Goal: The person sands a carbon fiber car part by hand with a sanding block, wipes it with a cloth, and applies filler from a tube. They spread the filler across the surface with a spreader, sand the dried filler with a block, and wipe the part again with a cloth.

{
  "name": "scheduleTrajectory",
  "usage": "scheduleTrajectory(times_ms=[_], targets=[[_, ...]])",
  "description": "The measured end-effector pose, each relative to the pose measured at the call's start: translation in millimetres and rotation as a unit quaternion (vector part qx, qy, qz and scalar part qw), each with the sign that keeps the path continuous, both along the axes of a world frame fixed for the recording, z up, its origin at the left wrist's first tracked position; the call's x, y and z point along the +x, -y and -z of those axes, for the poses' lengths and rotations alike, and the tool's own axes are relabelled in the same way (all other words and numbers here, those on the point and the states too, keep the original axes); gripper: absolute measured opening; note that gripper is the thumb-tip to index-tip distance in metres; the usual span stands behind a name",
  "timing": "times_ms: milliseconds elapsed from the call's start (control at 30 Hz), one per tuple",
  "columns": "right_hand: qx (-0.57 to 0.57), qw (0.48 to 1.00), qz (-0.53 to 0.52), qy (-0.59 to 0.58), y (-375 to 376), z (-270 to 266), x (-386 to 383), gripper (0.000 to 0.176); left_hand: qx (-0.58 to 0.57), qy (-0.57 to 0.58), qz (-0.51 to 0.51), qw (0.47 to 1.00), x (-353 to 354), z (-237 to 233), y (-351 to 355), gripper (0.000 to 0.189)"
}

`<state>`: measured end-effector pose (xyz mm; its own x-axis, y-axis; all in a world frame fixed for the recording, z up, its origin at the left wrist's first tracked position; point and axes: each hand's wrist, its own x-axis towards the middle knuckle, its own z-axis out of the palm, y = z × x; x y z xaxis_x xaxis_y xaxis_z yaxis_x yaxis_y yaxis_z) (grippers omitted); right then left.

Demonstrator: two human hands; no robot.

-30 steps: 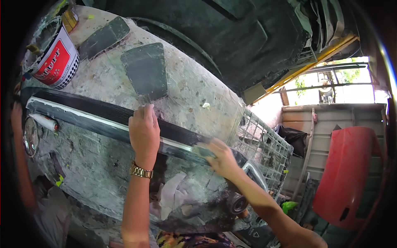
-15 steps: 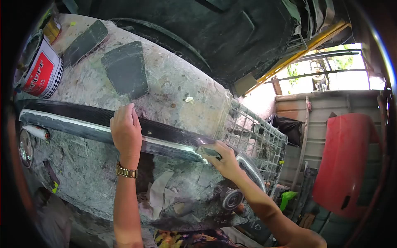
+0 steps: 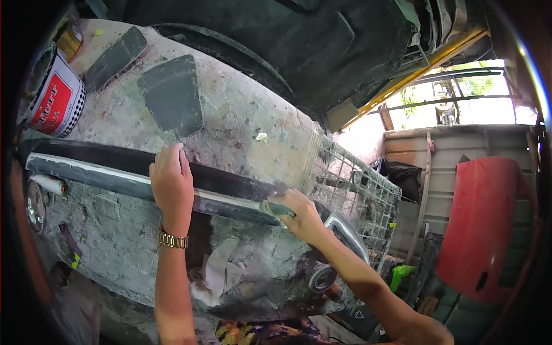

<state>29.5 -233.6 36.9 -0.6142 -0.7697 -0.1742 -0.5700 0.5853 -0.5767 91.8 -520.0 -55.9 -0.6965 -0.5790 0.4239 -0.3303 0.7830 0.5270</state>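
A long dark car trim panel (image 3: pixel 230 179) with a white filler stripe along its edge lies across the dusty work surface. My left hand (image 3: pixel 172 175), with a metal-band watch on the wrist, is closed over the panel left of its middle; its fingertips are partly hidden. Toward the panel's right end, my right hand (image 3: pixel 300 217) pinches a small grey-green piece of sandpaper (image 3: pixel 276 208), pressed on the white stripe. The sandpaper is slightly blurred.
A red-and-white filler can (image 3: pixel 57 103) stands at upper left, near two dark flat sheets (image 3: pixel 172 95). A tube (image 3: pixel 49 183), crumpled paper (image 3: pixel 217 267) and a round disc (image 3: pixel 322 277) lie nearer. Right are a wire grid (image 3: pixel 356 184) and red car panel (image 3: pixel 480 224). Another person's arm (image 3: pixel 26 230) shows left.
My right hand has slid a little left along the panel with the sandpaper. My left hand keeps its hold. Another person's arm has come into view at the left edge.
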Motion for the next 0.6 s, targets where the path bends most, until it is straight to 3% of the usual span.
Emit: scheduleTrajectory(times_ms=[67, 167, 600], targets=[[-0.044, 0.998, 0.046, 0.013, -13, 11, 3, 0.04, 0.013, 0.043, 0.004, 0.999, 2, -5, 2, 0.013], [-0.068, 0.998, 0.019, -0.003, 3, 10, -3, 0.036, 0.002, 0.017, 0.011, 1.0, 1, 2, 3, 0.014], [-0.022, 0.999, -0.008, 0.038, -11, 4, -10, 0.036, 0.01, 0.024, 0.002, 1.0, 1, 0, 3, 0.014]])
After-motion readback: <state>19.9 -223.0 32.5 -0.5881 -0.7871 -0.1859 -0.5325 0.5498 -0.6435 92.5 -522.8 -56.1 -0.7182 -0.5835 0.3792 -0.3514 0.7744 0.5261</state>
